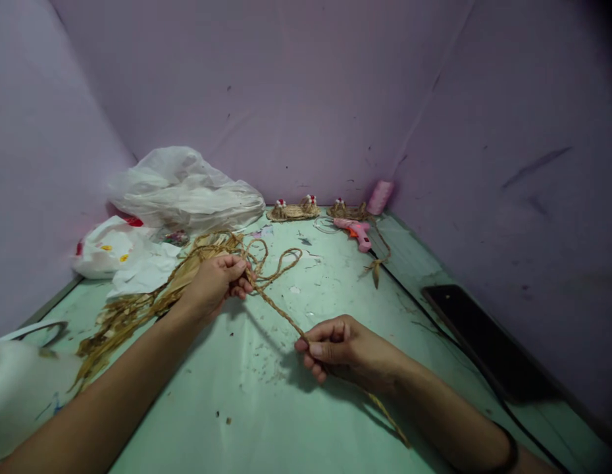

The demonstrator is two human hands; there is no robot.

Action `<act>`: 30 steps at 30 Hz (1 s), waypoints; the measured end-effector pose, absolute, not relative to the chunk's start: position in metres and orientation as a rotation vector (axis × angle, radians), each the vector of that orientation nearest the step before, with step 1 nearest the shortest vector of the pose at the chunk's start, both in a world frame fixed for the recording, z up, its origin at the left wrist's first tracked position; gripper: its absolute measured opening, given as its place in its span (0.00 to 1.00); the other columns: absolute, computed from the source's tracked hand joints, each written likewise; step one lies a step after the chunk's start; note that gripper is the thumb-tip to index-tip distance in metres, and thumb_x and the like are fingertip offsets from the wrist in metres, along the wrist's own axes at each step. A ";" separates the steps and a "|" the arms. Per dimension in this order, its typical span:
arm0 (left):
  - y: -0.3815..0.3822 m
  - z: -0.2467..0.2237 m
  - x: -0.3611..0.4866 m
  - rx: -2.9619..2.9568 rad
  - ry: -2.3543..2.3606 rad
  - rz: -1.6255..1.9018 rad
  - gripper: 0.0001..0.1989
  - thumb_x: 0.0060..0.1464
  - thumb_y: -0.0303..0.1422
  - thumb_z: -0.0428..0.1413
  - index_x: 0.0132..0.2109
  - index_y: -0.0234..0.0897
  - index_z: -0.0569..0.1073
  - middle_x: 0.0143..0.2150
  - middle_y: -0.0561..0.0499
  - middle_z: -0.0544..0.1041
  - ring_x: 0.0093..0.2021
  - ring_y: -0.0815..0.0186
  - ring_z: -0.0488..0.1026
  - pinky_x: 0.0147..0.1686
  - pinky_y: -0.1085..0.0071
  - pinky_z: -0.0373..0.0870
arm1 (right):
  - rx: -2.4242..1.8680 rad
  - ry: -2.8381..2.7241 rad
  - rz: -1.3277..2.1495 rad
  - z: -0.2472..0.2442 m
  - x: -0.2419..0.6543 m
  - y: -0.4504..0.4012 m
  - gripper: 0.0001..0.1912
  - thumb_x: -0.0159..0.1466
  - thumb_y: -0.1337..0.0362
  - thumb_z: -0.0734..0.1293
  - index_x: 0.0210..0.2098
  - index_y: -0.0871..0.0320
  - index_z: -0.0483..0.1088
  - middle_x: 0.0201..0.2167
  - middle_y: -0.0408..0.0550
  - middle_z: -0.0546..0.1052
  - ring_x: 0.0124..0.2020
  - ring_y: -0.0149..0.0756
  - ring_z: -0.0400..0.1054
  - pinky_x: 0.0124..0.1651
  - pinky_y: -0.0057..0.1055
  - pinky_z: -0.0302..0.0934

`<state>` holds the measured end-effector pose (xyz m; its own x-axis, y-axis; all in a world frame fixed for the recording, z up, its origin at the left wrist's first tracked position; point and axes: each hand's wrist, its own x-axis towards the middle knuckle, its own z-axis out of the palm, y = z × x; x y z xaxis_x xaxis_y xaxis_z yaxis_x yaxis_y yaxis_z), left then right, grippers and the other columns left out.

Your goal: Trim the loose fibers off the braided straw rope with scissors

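Observation:
A thin brown twisted cord (280, 311) of plant fibre runs taut between my two hands. My left hand (226, 280) pinches it near a loose loop, with more looped cord just beyond the fingers. My right hand (335, 347) grips the cord lower down and to the right, thumb against fingers. The cord's tail passes under that hand and comes out past the wrist, toward the table's front. Beside and behind my left hand lies a bundle of dry brown fibre strips (138, 309), partly hidden by my forearm.
A pink glue gun (354, 232) with a black cable lies at the back right, near a pink spool (380, 197). Two woven pieces (293, 211) rest by the wall. Plastic bags (187, 187) are back left, a white container (29, 388) front left, a dark flat object (484, 342) right.

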<state>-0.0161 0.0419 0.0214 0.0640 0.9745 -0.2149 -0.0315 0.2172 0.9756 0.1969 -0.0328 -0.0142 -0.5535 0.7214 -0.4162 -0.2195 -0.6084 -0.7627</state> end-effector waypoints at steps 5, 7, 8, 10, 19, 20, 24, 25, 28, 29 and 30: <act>0.042 0.025 -0.018 1.046 1.227 1.028 0.05 0.46 0.27 0.55 0.26 0.31 0.65 0.20 0.51 0.71 0.16 0.74 0.66 0.13 0.82 0.62 | -0.953 -0.899 2.163 -0.016 0.197 -0.033 0.16 0.44 0.64 0.74 0.30 0.67 0.74 0.19 0.46 0.74 0.18 0.24 0.66 0.24 0.23 0.59; 0.041 0.026 -0.017 1.036 1.207 1.030 0.04 0.47 0.26 0.53 0.27 0.31 0.65 0.19 0.51 0.70 0.16 0.74 0.66 0.14 0.81 0.62 | -0.945 -0.923 2.158 -0.018 0.198 -0.034 0.14 0.45 0.64 0.74 0.29 0.67 0.74 0.19 0.46 0.74 0.17 0.24 0.65 0.24 0.22 0.58; 0.040 0.027 -0.017 1.032 1.196 1.028 0.04 0.47 0.26 0.53 0.27 0.31 0.65 0.19 0.51 0.70 0.16 0.74 0.66 0.14 0.81 0.63 | -0.939 -0.941 2.153 -0.019 0.198 -0.034 0.14 0.45 0.64 0.74 0.29 0.67 0.74 0.19 0.46 0.74 0.17 0.24 0.65 0.24 0.23 0.58; 0.039 0.027 -0.016 1.028 1.171 1.025 0.04 0.48 0.26 0.52 0.27 0.31 0.65 0.20 0.51 0.71 0.16 0.73 0.67 0.14 0.80 0.63 | -0.904 -0.985 2.143 -0.019 0.197 -0.034 0.14 0.45 0.64 0.74 0.30 0.67 0.74 0.21 0.47 0.75 0.19 0.25 0.66 0.25 0.24 0.59; 0.032 0.022 -0.011 1.101 1.103 0.973 0.10 0.43 0.34 0.57 0.26 0.30 0.66 0.23 0.50 0.72 0.18 0.73 0.67 0.16 0.79 0.64 | -0.671 -0.833 2.209 -0.011 0.191 -0.033 0.27 0.42 0.75 0.73 0.42 0.61 0.69 0.38 0.52 0.75 0.33 0.33 0.71 0.39 0.33 0.64; 0.031 0.023 -0.010 1.112 1.104 0.958 0.10 0.43 0.34 0.57 0.26 0.30 0.66 0.23 0.50 0.72 0.18 0.74 0.67 0.16 0.79 0.64 | -0.671 -0.789 2.220 -0.009 0.191 -0.032 0.26 0.42 0.75 0.72 0.42 0.62 0.69 0.39 0.53 0.75 0.33 0.34 0.71 0.39 0.33 0.64; 0.024 0.024 -0.003 1.127 1.119 0.886 0.12 0.41 0.35 0.57 0.24 0.31 0.65 0.19 0.52 0.70 0.17 0.73 0.67 0.16 0.78 0.65 | -0.822 -0.753 2.201 -0.006 0.188 -0.030 0.18 0.51 0.67 0.69 0.42 0.63 0.68 0.39 0.54 0.74 0.27 0.30 0.70 0.22 0.24 0.65; 0.022 0.024 -0.001 1.130 1.122 0.868 0.12 0.41 0.36 0.57 0.24 0.31 0.65 0.19 0.52 0.70 0.17 0.72 0.67 0.16 0.77 0.65 | -0.877 -0.775 2.166 -0.006 0.186 -0.030 0.16 0.53 0.66 0.68 0.41 0.64 0.69 0.37 0.53 0.74 0.24 0.28 0.68 0.17 0.20 0.61; 0.020 0.023 0.005 1.167 1.128 0.801 0.11 0.41 0.37 0.56 0.25 0.32 0.65 0.18 0.52 0.70 0.17 0.72 0.67 0.18 0.76 0.65 | -0.985 -0.832 2.084 -0.011 0.181 -0.031 0.10 0.56 0.64 0.66 0.34 0.66 0.71 0.25 0.47 0.73 0.14 0.20 0.60 0.10 0.15 0.51; 0.020 0.023 0.005 1.194 1.147 0.773 0.11 0.41 0.37 0.56 0.26 0.32 0.65 0.20 0.52 0.70 0.18 0.71 0.67 0.19 0.75 0.65 | -1.002 -0.840 2.076 -0.012 0.180 -0.031 0.09 0.56 0.65 0.66 0.33 0.67 0.71 0.22 0.45 0.72 0.13 0.19 0.58 0.10 0.15 0.50; 0.021 0.024 0.003 1.238 1.184 0.742 0.11 0.42 0.37 0.55 0.27 0.32 0.66 0.21 0.51 0.70 0.19 0.71 0.67 0.19 0.75 0.65 | -1.012 -0.845 2.069 -0.014 0.180 -0.031 0.09 0.56 0.65 0.66 0.32 0.67 0.72 0.21 0.43 0.71 0.12 0.18 0.56 0.10 0.15 0.51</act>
<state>0.0031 0.0211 0.0239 0.2761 0.9235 -0.2663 0.1632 0.2281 0.9599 0.1800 -0.0313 -0.0139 -0.4706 0.7876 -0.3978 -0.2840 -0.5621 -0.7768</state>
